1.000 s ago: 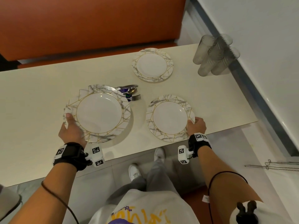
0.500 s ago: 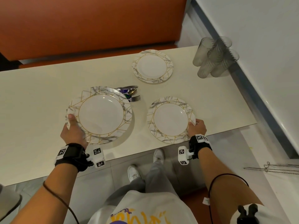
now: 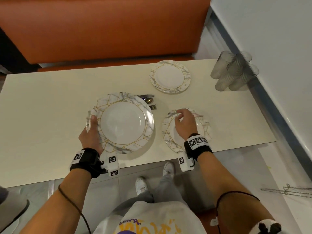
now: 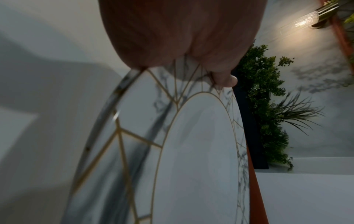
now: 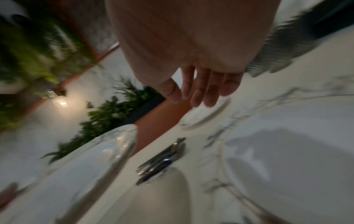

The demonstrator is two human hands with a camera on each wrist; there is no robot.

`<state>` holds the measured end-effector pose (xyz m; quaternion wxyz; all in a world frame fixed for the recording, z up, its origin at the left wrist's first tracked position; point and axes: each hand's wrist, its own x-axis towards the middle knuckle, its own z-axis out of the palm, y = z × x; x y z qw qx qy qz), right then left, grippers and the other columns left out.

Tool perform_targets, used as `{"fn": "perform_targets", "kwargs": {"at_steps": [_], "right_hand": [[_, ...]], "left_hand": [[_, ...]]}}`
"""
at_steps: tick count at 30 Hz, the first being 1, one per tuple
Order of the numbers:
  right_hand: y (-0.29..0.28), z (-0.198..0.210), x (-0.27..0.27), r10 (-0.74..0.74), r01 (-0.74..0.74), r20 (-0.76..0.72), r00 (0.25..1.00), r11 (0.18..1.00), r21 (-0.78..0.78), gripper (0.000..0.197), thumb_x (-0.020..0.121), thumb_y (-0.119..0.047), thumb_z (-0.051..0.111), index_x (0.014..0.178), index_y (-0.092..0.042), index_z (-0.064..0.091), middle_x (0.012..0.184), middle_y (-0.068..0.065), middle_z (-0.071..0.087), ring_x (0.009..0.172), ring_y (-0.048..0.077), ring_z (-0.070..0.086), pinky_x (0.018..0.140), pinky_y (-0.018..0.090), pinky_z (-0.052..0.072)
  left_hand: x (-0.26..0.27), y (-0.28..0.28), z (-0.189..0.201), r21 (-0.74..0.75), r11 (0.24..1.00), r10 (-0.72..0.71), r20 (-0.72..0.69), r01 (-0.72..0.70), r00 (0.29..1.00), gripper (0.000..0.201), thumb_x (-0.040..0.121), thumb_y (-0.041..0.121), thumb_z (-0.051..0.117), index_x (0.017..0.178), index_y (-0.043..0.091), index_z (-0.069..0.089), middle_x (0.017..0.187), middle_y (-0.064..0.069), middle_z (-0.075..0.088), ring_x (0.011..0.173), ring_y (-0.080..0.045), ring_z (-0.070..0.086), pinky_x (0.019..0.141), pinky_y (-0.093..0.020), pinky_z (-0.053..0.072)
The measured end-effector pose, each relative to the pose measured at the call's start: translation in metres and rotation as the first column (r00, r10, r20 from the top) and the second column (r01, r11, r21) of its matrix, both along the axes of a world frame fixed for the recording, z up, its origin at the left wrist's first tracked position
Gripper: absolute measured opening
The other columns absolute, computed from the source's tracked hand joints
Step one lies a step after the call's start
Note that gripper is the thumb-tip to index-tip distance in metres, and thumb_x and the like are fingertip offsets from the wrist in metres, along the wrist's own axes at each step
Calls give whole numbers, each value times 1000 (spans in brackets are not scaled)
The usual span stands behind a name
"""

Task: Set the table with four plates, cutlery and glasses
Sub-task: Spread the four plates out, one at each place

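Observation:
My left hand (image 3: 92, 125) grips the left rim of a large marble-and-gold plate (image 3: 125, 122), thumb on top, and holds it just above the table (image 3: 42, 102). In the left wrist view the thumb (image 4: 226, 80) presses the plate (image 4: 191, 151) rim. My right hand (image 3: 183, 121) hovers over a second plate (image 3: 205, 122) at the near right, fingers (image 5: 201, 91) relaxed and holding nothing. A third plate (image 3: 170, 76) lies farther back. Cutlery (image 3: 149, 100) lies partly hidden behind the held plate. Several grey glasses (image 3: 234, 73) stand at the far right.
An orange bench (image 3: 104, 29) runs along the table's far side. A white wall and ledge (image 3: 278, 65) close off the right end by the glasses. The table's left half is bare. The near edge is just below my wrists.
My right hand has let go of the near right plate's rim and moved up and left over that plate. My left hand still holds the large plate in about the same place.

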<state>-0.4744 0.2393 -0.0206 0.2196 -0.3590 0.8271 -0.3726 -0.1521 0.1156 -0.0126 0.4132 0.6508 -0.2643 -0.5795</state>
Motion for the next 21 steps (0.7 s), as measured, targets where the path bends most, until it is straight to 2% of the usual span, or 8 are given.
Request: {"fn": "perform_targets", "kwargs": {"at_steps": [3, 5, 9, 12, 14, 16, 18, 21], "right_hand": [[-36, 25, 39, 233, -244, 179, 956, 969, 46, 37, 100, -44, 57, 130, -21, 55, 108, -1, 64, 95, 14, 64, 82, 30, 55], [-56, 38, 60, 336, -355, 189, 923, 931, 79, 47, 96, -49, 62, 132, -21, 53, 115, -1, 65, 100, 16, 64, 88, 34, 54], [-86, 47, 90, 376, -384, 80, 923, 914, 129, 29, 96, -21, 66, 122, -18, 54, 106, 2, 64, 94, 16, 61, 85, 27, 48], [-108, 43, 108, 359, -376, 136, 923, 918, 128, 22, 99, -7, 57, 121, -12, 56, 101, 0, 62, 86, 15, 63, 67, 15, 47], [-123, 41, 119, 378, -410, 210, 902, 901, 139, 27, 100, -9, 56, 127, -12, 55, 103, -1, 60, 86, 15, 64, 64, 14, 50], [-140, 39, 128, 481, -511, 190, 856, 843, 169, 21, 101, -15, 56, 118, -5, 62, 98, 3, 63, 82, 12, 60, 74, 19, 48], [-161, 40, 137, 562, -589, 181, 807, 789, 176, 26, 101, -21, 57, 105, 3, 65, 86, 15, 64, 75, 16, 56, 71, 29, 45], [-199, 40, 147, 591, -625, 215, 778, 763, 164, 26, 103, -25, 55, 116, -4, 63, 98, 12, 69, 79, 17, 59, 65, 28, 44]], "left_hand": [[4, 4, 14, -11, 998, -61, 18, 61, 998, 61, 88, 68, 67, 115, 13, 69, 82, 4, 61, 78, -17, 60, 71, -27, 52], [11, 7, 25, -22, 998, -63, 39, 64, 997, 55, 92, 66, 62, 114, 16, 66, 83, 5, 61, 74, -12, 59, 66, -23, 51], [39, 7, 39, 38, 999, -6, 17, 5, 1000, 66, 86, 76, 59, 124, 22, 65, 81, 5, 57, 70, -15, 57, 63, -27, 50], [61, 0, 41, 80, 992, 95, -28, -92, 995, 62, 91, 69, 61, 130, 21, 66, 107, -1, 73, 103, -28, 71, 77, -34, 57], [73, -4, 45, 90, 987, 139, -34, -135, 990, 64, 95, 65, 59, 134, 15, 65, 111, -7, 75, 105, -30, 72, 75, -34, 58], [83, -8, 47, 108, 978, 180, -5, -179, 984, 65, 97, 66, 53, 137, 16, 63, 105, -6, 75, 86, -24, 72, 63, -30, 58], [98, -17, 44, 124, 967, 217, 42, -221, 975, 67, 98, 68, 49, 137, 16, 63, 90, -1, 72, 70, -16, 68, 51, -24, 55], [114, -32, 46, 142, 955, 251, 90, -262, 964, 70, 99, 70, 43, 139, 15, 60, 111, -1, 72, 96, -22, 70, 64, -26, 53]]}}
